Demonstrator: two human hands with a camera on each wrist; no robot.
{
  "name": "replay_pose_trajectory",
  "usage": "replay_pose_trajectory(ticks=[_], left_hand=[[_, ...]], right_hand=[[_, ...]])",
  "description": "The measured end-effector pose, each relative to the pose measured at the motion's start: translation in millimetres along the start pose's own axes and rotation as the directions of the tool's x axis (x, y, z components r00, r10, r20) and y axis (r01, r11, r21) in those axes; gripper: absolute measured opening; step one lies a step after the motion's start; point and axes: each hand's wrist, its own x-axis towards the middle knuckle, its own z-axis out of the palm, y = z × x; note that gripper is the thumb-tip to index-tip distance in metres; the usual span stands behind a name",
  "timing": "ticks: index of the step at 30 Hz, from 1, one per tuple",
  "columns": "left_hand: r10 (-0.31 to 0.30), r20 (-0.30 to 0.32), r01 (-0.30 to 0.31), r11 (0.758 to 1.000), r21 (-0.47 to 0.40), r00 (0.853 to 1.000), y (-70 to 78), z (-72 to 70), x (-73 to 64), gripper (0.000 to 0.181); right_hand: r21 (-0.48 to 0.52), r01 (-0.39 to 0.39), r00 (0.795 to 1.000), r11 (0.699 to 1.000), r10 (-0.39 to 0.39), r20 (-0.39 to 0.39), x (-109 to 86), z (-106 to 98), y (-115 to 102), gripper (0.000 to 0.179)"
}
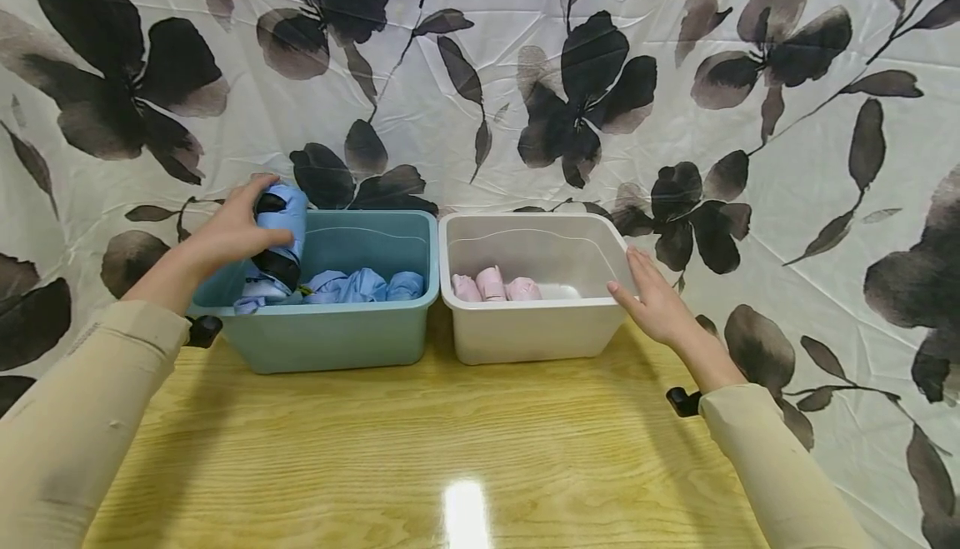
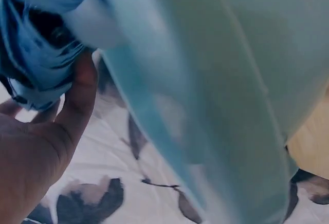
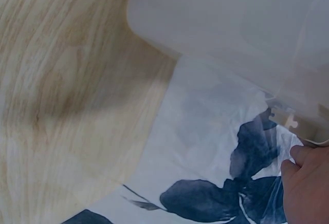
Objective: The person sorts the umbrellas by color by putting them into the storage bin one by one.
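Note:
My left hand (image 1: 238, 228) grips a rolled blue cloth with black patches (image 1: 283, 228) at the left end of the teal bin (image 1: 330, 336). The left wrist view shows the thumb and fingers around this blue roll (image 2: 38, 54), beside the bin's rim. Inside the teal bin lie several blue cloth rolls (image 1: 365, 286). On the right end of the white bin (image 1: 536, 332) rests my right hand (image 1: 660, 299), its fingers along the rim. Three pink rolls (image 1: 491, 284) sit in the left part of that bin. In the right wrist view the hand (image 3: 308, 183) touches the bin's edge.
Both bins stand side by side on a wood-grain table (image 1: 420, 449), close to a floral sheet (image 1: 480, 74) hanging behind. A bright reflection lies on the tabletop near the front.

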Motion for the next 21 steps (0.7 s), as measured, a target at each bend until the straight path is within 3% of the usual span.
replay_pose_trajectory(ticks=[10, 16, 21], left_hand=[[-0.05, 0.118, 0.039, 0.994, 0.098, 0.992, -41.0, 12.2, 23.2, 0.103], [-0.088, 0.169, 0.068, 0.99, 0.121, 0.982, -62.6, 22.1, 24.0, 0.102], [-0.096, 0.216, 0.067, 0.988, 0.137, 0.972, -67.5, 34.1, 24.2, 0.101]], right_hand=[[0.004, -0.006, 1.0, 1.0, 0.006, 0.009, 2.0, 2.5, -3.2, 0.083], [0.007, -0.008, 1.0, 1.0, 0.008, 0.014, 1.4, 3.6, -4.0, 0.082], [0.001, -0.002, 1.0, 1.0, 0.002, 0.008, 0.9, 0.3, -2.7, 0.082]])
